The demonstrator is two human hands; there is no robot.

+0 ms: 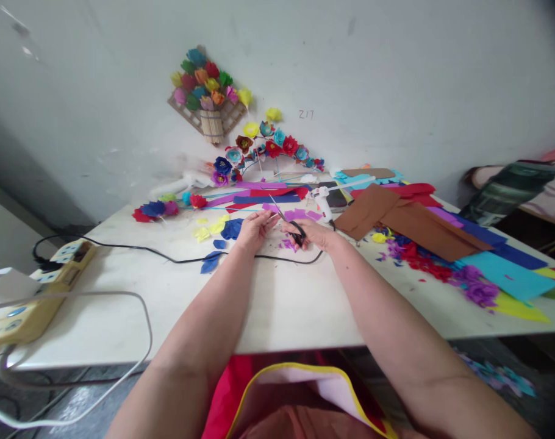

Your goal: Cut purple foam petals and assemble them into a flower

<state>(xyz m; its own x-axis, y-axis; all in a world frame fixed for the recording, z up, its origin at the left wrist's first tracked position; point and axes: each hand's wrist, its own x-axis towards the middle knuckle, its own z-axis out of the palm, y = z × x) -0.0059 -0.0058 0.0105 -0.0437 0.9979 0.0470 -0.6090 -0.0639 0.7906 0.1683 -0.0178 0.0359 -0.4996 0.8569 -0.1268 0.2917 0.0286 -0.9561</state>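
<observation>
My right hand [310,234] grips a pair of scissors [297,231] by their black handles, the blades pointing up and to the left. Close beside it, my left hand [255,229] is closed in a pinch near the blades; what its fingertips hold is too small to make out. Blue paper petals [232,228] and yellow paper pieces [202,233] lie left of my left hand. Behind both hands are purple paper pieces [297,214], and small purple scraps [286,244] lie between them. A white glue gun [322,204] stands just beyond my right hand.
A black cord [168,259] crosses the table [296,305] to a power strip [53,299] at left. Brown paper sheets [424,228], colored scraps and a dark bottle [506,192] are at right. Finished paper flowers [272,146] line the back; a flower basket [211,125] hangs on the wall.
</observation>
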